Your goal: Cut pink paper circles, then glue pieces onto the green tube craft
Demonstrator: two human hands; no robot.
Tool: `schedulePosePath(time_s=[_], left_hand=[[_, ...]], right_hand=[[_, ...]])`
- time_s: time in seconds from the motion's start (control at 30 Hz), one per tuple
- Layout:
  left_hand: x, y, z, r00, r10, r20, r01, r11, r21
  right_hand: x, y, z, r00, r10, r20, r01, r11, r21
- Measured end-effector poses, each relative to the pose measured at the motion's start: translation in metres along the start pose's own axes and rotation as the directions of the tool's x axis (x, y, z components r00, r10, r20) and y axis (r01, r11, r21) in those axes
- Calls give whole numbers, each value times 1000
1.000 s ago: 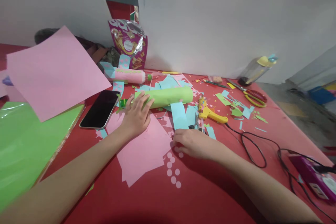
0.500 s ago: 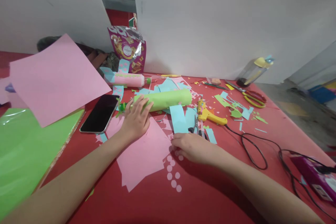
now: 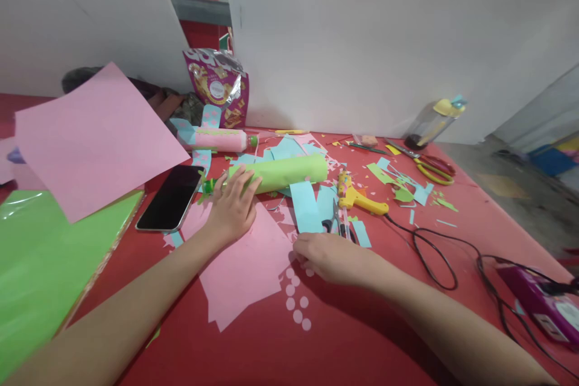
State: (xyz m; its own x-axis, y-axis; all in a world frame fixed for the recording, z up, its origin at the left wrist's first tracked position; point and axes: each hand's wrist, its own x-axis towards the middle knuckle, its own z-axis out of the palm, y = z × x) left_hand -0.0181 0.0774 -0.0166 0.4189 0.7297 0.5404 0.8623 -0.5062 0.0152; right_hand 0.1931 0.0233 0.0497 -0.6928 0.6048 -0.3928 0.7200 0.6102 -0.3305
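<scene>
A bottle wrapped in light green paper (image 3: 289, 172) lies on its side, its green cap (image 3: 208, 186) pointing left. Over its cap end my left hand (image 3: 233, 208) is draped, fingers bent and slightly apart, holding it against the table. A light blue paper strip (image 3: 305, 205) runs from the bottle's near side towards me. My right hand (image 3: 328, 256) pinches the near end of that strip; the fingertips are partly hidden. Beneath my left hand is a pink paper sheet (image 3: 244, 277). Several small pink paper circles (image 3: 297, 316) lie below my right hand.
A yellow glue gun (image 3: 362, 199) with a black cord lies right of the bottle, near small scissors (image 3: 335, 217). Also around are a phone (image 3: 169, 199), a pink-wrapped bottle (image 3: 219, 140), larger scissors (image 3: 434, 169), paper scraps, a snack bag (image 3: 219, 87) and a purple power strip (image 3: 538, 304).
The whole view has shifted slightly. Both hands keep their places, the left on the green-wrapped bottle and the right at the blue strip's end.
</scene>
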Motion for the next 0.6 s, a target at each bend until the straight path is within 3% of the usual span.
schedulePosePath(time_s=[0.23,0.33,0.4,0.47,0.53,0.6], left_hand=[[0,0,-1,1000,-3,5,3,1000,4],[1,0,0,1000,-13,-1,13,1000,-3],[1,0,0,1000,-15,-5,15,1000,-11],[1,0,1,1000,-14,-4,14,1000,-19],[1,-1,1,1000,-10,2,10,1000,-26],[1,-1,1,1000,-8,5,8,999,-33]], right_hand=[[0,0,-2,1000,3,5,-3,999,-38],[-1,4,-11,994,-10,-112,6,999,-41],[0,12,-20,965,10,-261,-20,999,-34],[5,24,-27,889,-27,-458,-17,996,-93],[12,38,-29,766,-60,-640,-92,975,-203],[22,50,-26,660,-129,-740,-201,919,-340]])
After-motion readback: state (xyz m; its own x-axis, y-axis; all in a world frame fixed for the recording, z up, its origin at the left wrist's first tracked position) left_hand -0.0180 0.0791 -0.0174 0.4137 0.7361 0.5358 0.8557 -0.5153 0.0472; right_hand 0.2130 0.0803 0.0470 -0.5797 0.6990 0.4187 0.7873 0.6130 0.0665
